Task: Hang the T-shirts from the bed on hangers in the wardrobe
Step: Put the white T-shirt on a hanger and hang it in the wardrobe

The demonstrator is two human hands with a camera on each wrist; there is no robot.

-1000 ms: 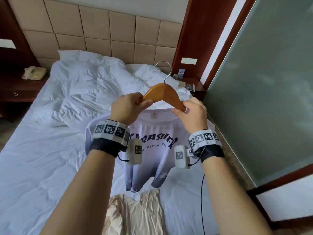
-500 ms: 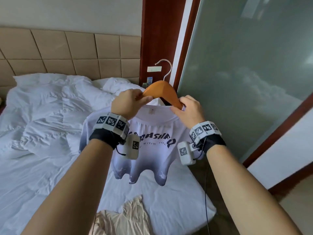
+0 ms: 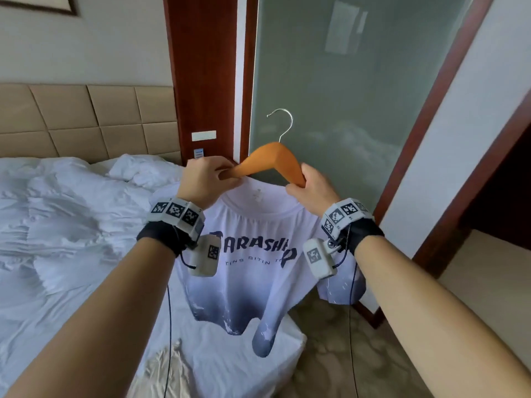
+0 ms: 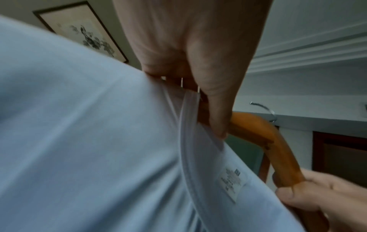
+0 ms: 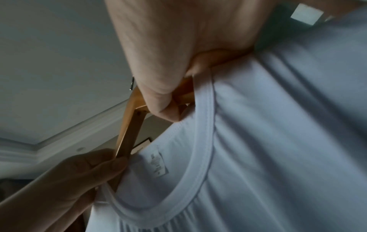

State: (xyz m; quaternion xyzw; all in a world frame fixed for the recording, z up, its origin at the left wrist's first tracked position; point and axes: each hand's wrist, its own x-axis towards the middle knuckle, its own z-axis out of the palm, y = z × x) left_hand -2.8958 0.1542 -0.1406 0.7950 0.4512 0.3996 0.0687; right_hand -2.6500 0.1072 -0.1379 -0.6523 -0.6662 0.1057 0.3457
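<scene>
A white T-shirt [image 3: 253, 225] with dark lettering and a grey faded hem hangs from an orange wooden hanger [image 3: 271, 158] with a metal hook [image 3: 283, 122], held up in the air past the bed's corner. My left hand [image 3: 205, 179] pinches the hanger's left arm together with the collar [image 4: 186, 113]. My right hand [image 3: 311, 186] grips the hanger's right arm [image 5: 131, 125] at the collar's other side. The hanger's two ends are hidden inside the shirt. The shirt [image 5: 278, 141] fills both wrist views.
The bed [image 3: 57, 239] with rumpled white bedding lies to the left. A beige garment [image 3: 161, 372] lies at its near corner. A frosted glass panel [image 3: 344, 81] in a dark wooden frame stands ahead. A dark opening [image 3: 505, 182] is at the right.
My view has swung right, from the bed towards the glass panel. Both hands have carried the hanger and shirt up and to the right, off the bed, keeping the same hold.
</scene>
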